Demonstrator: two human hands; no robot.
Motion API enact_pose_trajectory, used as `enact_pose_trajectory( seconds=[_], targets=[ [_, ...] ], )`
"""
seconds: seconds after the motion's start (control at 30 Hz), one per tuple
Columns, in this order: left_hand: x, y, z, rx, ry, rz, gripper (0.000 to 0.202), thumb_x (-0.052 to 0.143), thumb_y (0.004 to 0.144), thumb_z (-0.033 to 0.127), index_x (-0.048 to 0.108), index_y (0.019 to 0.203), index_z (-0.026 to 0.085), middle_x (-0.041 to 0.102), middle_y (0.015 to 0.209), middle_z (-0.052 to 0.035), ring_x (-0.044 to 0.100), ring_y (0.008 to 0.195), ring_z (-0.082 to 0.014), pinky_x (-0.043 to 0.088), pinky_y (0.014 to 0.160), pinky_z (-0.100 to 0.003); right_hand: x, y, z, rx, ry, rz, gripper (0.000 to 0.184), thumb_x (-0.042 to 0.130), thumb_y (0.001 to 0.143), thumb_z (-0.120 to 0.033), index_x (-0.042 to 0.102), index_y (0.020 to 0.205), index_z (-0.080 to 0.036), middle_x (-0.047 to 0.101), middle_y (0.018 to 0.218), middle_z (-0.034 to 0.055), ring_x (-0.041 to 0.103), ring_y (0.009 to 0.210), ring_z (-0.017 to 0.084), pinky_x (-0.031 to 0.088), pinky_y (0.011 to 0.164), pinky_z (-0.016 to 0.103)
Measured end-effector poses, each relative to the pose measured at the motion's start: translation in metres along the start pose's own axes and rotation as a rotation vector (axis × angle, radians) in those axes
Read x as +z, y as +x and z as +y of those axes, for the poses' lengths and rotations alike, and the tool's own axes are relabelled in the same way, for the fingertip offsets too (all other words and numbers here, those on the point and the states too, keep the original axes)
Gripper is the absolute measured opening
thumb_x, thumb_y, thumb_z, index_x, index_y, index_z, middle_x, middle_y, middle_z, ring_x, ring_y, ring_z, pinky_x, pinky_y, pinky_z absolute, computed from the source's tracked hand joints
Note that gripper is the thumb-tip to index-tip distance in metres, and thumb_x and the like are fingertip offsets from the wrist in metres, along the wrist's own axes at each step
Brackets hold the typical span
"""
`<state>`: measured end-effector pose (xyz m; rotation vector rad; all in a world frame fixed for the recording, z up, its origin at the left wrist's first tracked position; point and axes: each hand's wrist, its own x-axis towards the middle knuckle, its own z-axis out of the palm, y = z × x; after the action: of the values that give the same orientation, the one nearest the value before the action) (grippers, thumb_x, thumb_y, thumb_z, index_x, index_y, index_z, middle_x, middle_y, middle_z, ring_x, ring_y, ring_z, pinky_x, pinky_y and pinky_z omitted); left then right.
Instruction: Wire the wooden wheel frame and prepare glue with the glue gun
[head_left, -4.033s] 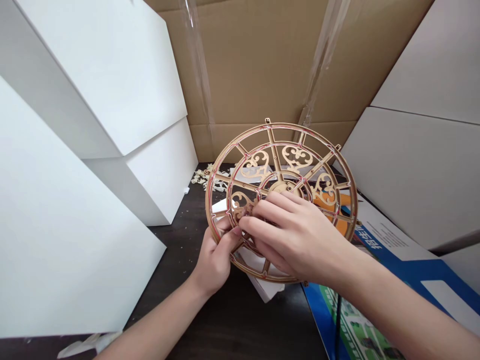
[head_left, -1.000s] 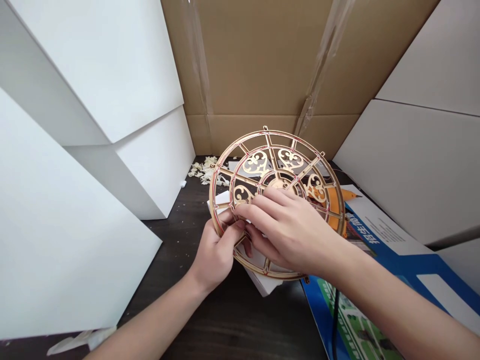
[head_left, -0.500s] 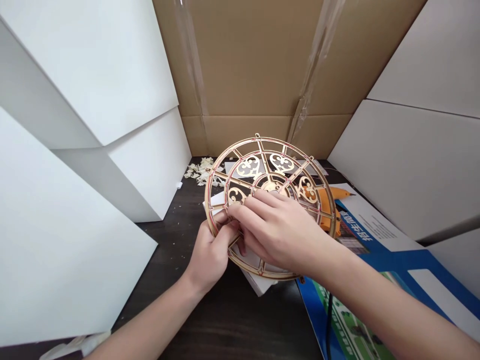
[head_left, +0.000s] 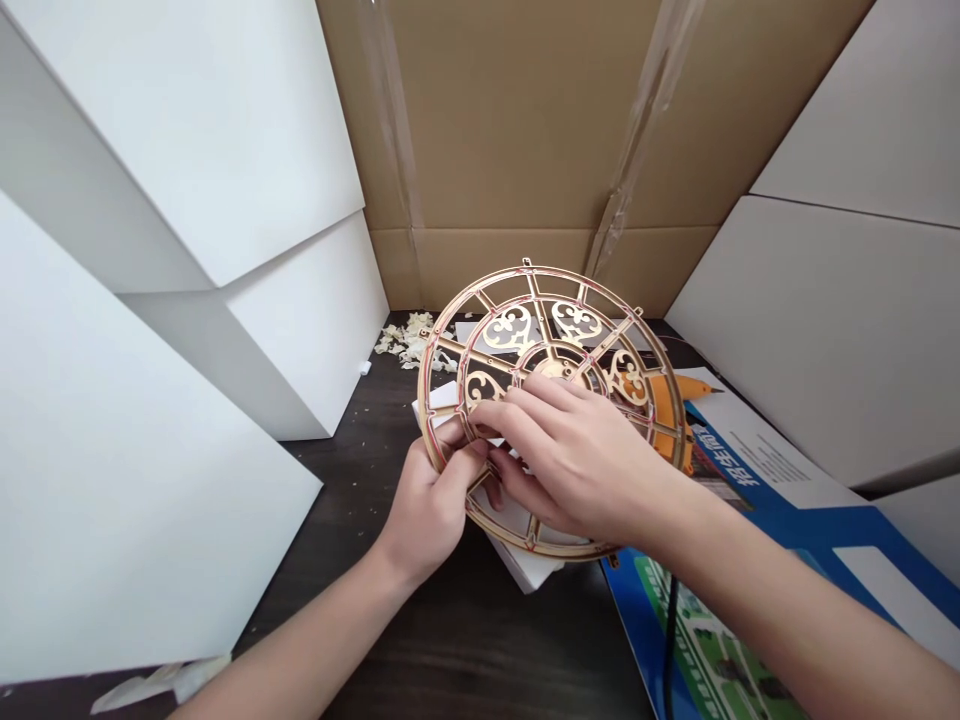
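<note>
A person's left hand grips the rim of a fretwork wooden wheel with curled fingers, holding it tilted above a dark counter. The right hand closes over its inner spokes.

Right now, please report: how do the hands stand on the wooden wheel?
Left hand gripping wooden wheel rim; right hand over its spokes; orange glue gun behind it.

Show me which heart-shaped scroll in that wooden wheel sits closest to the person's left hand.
The lower-left scroll of the wheel, just above the left hand; the other three sit farther round the ring.
</note>
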<state>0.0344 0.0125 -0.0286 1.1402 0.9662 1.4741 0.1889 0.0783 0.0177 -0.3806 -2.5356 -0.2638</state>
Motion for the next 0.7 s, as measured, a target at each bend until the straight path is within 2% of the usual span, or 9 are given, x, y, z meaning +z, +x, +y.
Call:
enact_pose_trajectory(
  seconds=[0.1, 0.43, 0.63, 0.7],
  targets=[
    [0.0002, 0.0002, -0.0009, -0.002, -0.004, 0.005, 0.019, 0.056, 0.097, 0.026, 0.061, 0.082, 0.015, 0.056, 0.063, -0.0006, 0.053, 0.056, -0.0129, 0.047, 0.053, -0.025, 0.0000, 0.0005, -0.0010, -0.012, -0.031, -0.003, 0.024, 0.049, 0.093, -0.017, 0.065, 0.111, -0.013, 0.061, 0.085, 0.0055, 0.045, 0.082, 0.022, 0.033, 0.069, 0.036],
    [0.0002, -0.0005, -0.0005, 0.038, 0.034, 0.025, 0.025, 0.055, 0.096, 0.022, 0.055, 0.071, 0.016, 0.054, 0.062, -0.0003, 0.050, 0.056, -0.0121, 0.043, 0.053, -0.024, 0.0013, 0.0007, -0.0041, -0.006, -0.008, 0.007, 0.015, 0.049, 0.092, -0.016, 0.064, 0.097, -0.015, 0.060, 0.083, 0.0054, 0.044, 0.080, 0.021, 0.033, 0.070, 0.035],
    [-0.0011, -0.0011, -0.0008, 0.014, 0.019, -0.010, 0.019, 0.055, 0.098, 0.026, 0.069, 0.093, 0.015, 0.058, 0.066, -0.0009, 0.054, 0.057, -0.0129, 0.045, 0.056, -0.025, 0.0002, 0.0007, -0.0029, 0.038, 0.044, 0.061, 0.018, 0.048, 0.093, -0.017, 0.063, 0.100, -0.012, 0.061, 0.080, 0.0047, 0.046, 0.076, 0.020, 0.034, 0.065, 0.034],
    [-0.0008, -0.0012, -0.0001, 0.012, -0.010, -0.008, 0.019, 0.055, 0.098, 0.026, 0.070, 0.094, 0.014, 0.057, 0.065, -0.0009, 0.054, 0.057, -0.0129, 0.046, 0.055, -0.025, -0.0011, 0.0012, -0.0043, 0.049, 0.041, 0.092, 0.018, 0.048, 0.092, -0.017, 0.063, 0.101, -0.010, 0.060, 0.078, 0.0040, 0.046, 0.073, 0.019, 0.035, 0.062, 0.034]
  ],
)
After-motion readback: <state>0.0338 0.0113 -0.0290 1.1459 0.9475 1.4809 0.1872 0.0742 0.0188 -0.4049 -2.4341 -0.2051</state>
